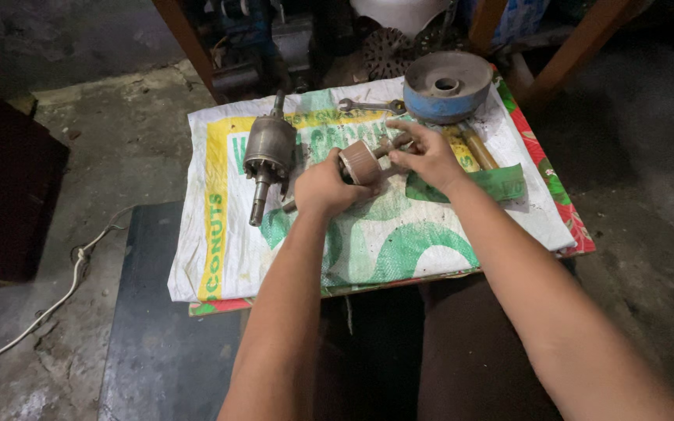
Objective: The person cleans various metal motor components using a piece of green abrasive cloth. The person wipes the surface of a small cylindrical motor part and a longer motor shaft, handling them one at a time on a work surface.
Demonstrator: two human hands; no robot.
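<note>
- One motor rotor [359, 162], a ribbed brown-grey cylinder on a shaft, is held just above the middle of the desk [509, 222], between the two hands.
- The left hand [323, 189] is wrapped round the near end of the rotor, fingers curled tight about it; a bit of shaft pokes out below the hand.
- The right hand [428, 156] grips the far shaft end, fingers [403, 126] bent and closed on it.
- A second rotor [267, 152], darker and larger, lies alone to the left on the printed white-and-green sack [399, 242] that covers the desk.
- One spanner [368, 105] lies at the far edge of the sack.
- One round blue metal housing [447, 86] sits just beside the spanner, to its right.
- One wooden handle [477, 148] lies below the housing, partly under the right hand.
- One white cable [48, 308] runs over the floor at the left.
</note>
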